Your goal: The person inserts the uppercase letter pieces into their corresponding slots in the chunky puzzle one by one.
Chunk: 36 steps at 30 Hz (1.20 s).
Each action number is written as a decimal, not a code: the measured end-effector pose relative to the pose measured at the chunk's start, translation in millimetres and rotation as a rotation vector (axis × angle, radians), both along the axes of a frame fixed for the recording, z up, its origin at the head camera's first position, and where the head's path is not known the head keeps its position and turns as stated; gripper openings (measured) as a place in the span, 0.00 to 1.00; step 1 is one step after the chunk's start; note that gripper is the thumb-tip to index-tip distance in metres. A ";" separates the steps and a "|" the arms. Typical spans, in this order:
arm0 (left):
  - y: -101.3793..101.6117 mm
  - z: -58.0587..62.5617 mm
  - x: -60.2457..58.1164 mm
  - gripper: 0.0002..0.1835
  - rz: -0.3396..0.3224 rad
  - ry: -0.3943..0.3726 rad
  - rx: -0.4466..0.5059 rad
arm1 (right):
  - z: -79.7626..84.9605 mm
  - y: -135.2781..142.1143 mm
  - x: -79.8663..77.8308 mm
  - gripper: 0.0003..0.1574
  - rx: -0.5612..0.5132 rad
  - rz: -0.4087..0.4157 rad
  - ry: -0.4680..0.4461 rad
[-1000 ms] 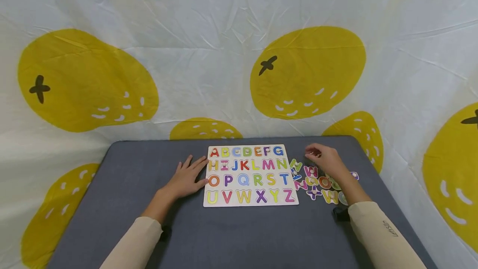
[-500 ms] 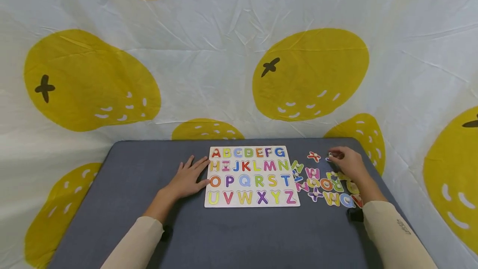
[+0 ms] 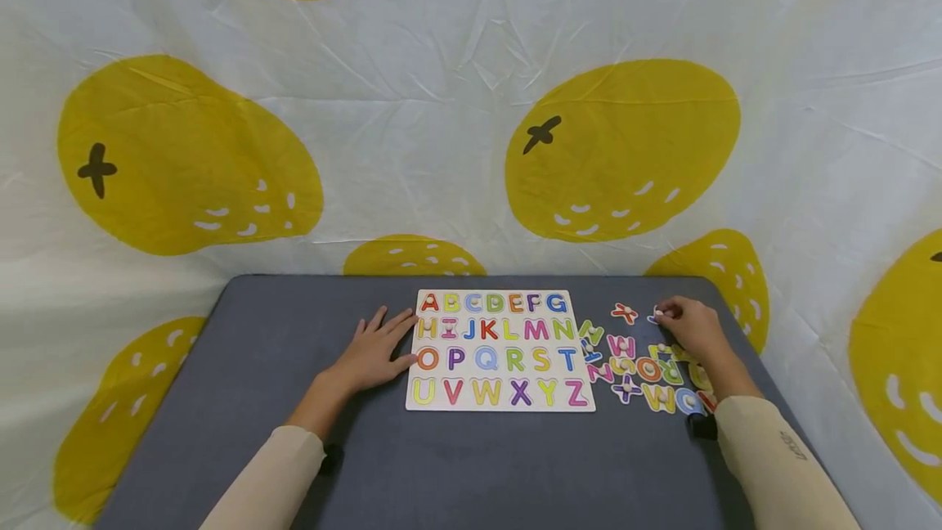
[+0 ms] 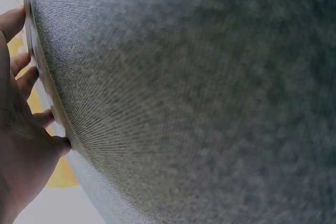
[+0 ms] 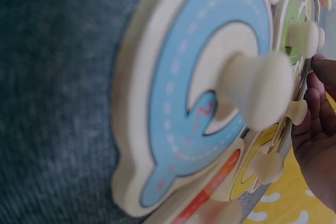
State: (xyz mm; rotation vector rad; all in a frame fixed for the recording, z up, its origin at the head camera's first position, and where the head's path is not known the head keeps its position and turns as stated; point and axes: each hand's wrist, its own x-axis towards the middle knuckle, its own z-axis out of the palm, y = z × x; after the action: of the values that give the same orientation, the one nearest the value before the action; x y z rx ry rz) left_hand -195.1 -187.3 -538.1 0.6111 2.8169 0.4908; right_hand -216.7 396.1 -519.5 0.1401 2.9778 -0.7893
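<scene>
My left hand point(image 3: 374, 354) lies flat with spread fingers, fingertips at the left edge of the alphabet puzzle board point(image 3: 471, 373). The left wrist view shows those fingers point(image 4: 27, 80) along the edge from low over the cloth. My right hand point(image 3: 695, 332) pinches the pale knob of a small blue-edged letter piece point(image 3: 652, 318) at the far right; its fingers hide most of the letter. Left of it lies a red X piece point(image 3: 625, 314). Up close in the right wrist view, a blue Q piece point(image 5: 173, 77) stands before the right hand point(image 5: 317, 129).
Several loose knobbed letter pieces crowd right of the board, among them an orange O point(image 3: 648, 369), a yellow W point(image 3: 658, 397) and a pink M or W point(image 3: 621, 346). The grey table point(image 3: 478, 473) meets a fruit-patterned curtain point(image 3: 441, 145) behind.
My right hand has set down the red X piece beyond the loose pile, moved right and taken the knob of the blue-edged piece. My left hand stays at the board.
</scene>
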 end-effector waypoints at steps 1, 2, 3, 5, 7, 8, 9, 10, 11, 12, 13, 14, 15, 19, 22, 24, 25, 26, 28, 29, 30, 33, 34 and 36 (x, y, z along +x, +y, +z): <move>-0.1 0.2 0.0 0.41 0.000 -0.001 -0.001 | -0.1 -0.4 0.3 0.17 -0.001 -0.001 -0.001; -0.2 0.7 0.1 0.41 0.000 -0.004 -0.001 | 0.0 -0.8 0.4 0.17 -0.004 -0.002 -0.002; -0.4 0.9 0.1 0.41 0.000 -0.007 -0.001 | 0.3 -1.4 0.5 0.17 -0.007 -0.004 -0.004; -0.7 1.5 0.3 0.42 -0.002 -0.013 0.003 | 1.0 -2.3 0.5 0.18 -0.011 -0.005 -0.009; -0.8 1.3 0.4 0.42 -0.002 -0.013 0.001 | 2.5 -3.3 1.2 0.18 -0.010 -0.004 -0.009; -0.8 0.9 0.4 0.42 0.000 -0.013 -0.001 | 3.6 -3.4 1.8 0.19 -0.012 -0.004 -0.008; -0.7 0.5 0.3 0.42 0.001 -0.011 -0.001 | 4.5 -3.8 2.4 0.19 -0.008 -0.005 -0.004; -0.8 0.2 0.2 0.42 0.003 -0.010 -0.001 | 5.8 -4.6 3.1 0.19 -0.006 -0.004 0.000; -0.7 0.1 0.2 0.42 0.004 -0.007 -0.004 | 7.0 -5.5 3.4 0.19 -0.001 -0.003 0.006; -0.8 0.1 0.2 0.42 0.005 -0.007 -0.005 | 8.4 -6.4 4.0 0.19 0.001 0.002 0.012; -0.8 0.3 0.3 0.42 0.005 -0.005 0.000 | 9.6 -7.9 4.7 0.19 0.001 0.003 0.016; -0.8 0.6 0.4 0.42 0.005 -0.006 0.003 | 10.9 -9.7 5.6 0.18 -0.001 0.005 0.021; -0.8 0.7 0.5 0.42 0.003 -0.004 0.007 | 12.0 -11.7 6.5 0.18 0.002 0.008 0.027; -1.2 -0.6 0.6 0.41 -0.002 0.007 0.016 | 15.0 -21.5 10.7 0.17 -0.008 0.031 0.037; -1.3 -2.0 0.8 0.41 -0.005 0.013 0.021 | 17.7 -31.0 13.4 0.16 -0.015 0.054 0.053; -1.5 -2.0 1.1 0.41 -0.004 0.014 0.024 | 20.0 -38.7 14.0 0.15 -0.019 0.072 0.072; -1.4 -2.4 0.9 0.41 -0.005 0.015 0.025 | 20.8 -42.1 14.2 0.15 -0.020 0.080 0.081; -1.3 -2.1 1.1 0.41 -0.005 0.013 0.026 | 21.8 -45.6 14.5 0.15 -0.023 0.088 0.088; -1.2 -1.9 1.2 0.41 -0.006 0.013 0.028 | 24.1 -52.7 14.9 0.14 -0.027 0.108 0.098; -1.1 -1.7 1.2 0.41 -0.006 0.010 0.027 | 25.2 -56.6 15.2 0.14 -0.029 0.119 0.103; -1.1 -1.7 1.1 0.41 -0.006 0.011 0.026 | 25.9 -60.2 14.9 0.14 -0.030 0.129 0.108; -1.0 -1.0 1.2 0.41 -0.004 0.010 0.027 | 29.1 -74.5 14.3 0.12 -0.044 0.166 0.129; -0.9 -0.8 1.3 0.41 -0.002 0.008 0.026 | 29.8 -80.1 13.8 0.12 -0.053 0.177 0.135; -1.2 -0.3 1.5 0.41 -0.001 0.009 0.025 | 30.2 -91.6 12.5 0.11 -0.070 0.199 0.139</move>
State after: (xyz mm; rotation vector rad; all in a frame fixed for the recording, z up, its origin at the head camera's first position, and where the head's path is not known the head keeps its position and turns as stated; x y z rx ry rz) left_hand -193.6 -188.5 -538.4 0.6207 2.8228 0.5249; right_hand -204.3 304.6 -489.3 -0.2207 3.0226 -0.9100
